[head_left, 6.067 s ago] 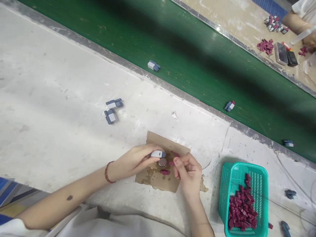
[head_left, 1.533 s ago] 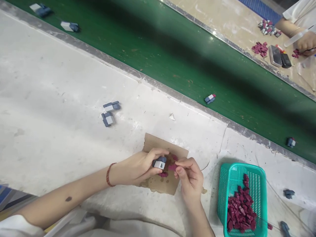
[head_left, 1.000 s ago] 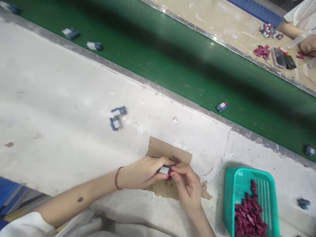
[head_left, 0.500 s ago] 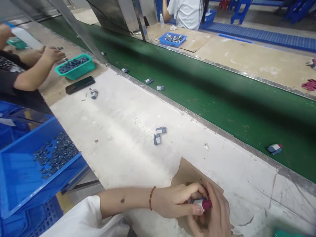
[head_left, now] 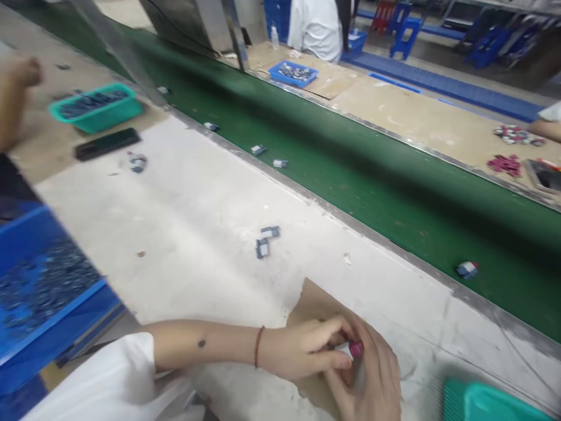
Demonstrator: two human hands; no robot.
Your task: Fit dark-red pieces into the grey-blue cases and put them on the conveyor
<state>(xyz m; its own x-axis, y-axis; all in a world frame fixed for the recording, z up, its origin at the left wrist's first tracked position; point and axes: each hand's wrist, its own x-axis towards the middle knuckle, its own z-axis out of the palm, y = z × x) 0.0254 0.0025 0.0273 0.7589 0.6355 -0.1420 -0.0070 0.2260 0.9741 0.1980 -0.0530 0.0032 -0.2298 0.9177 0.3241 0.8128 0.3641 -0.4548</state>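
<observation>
Left hand's grip clamped on a small white-and-grey plastic block, maroon plastic piece now at its end

Watching from nearby, I see the right hand curled round the maroon end; whether that grip pinches or only cups, I cannot tell. The wearer's view has swung up and leftward, bringing in far more of the long white worktop and the green conveyor belt beyond. Both hands, lately holding one part each, have come together over the torn brown cardboard sheet. The maroon piece sits against the block, so I judge the two are being pressed into one, though fingers hide the joint.

As for room, the broadest stretch of worktop lies ahead and left. It ends leftward at a slanting edge beside a blue plastic bin, and on the far side at a scuffed grey metal rim along the belt. To the right, the teal plastic basket limits the elbow, only part of it showing. Two blue-grey-and-white blocks lie close together, well apart from the hands; a tiny white scrap rests between cardboard and rim.
</observation>
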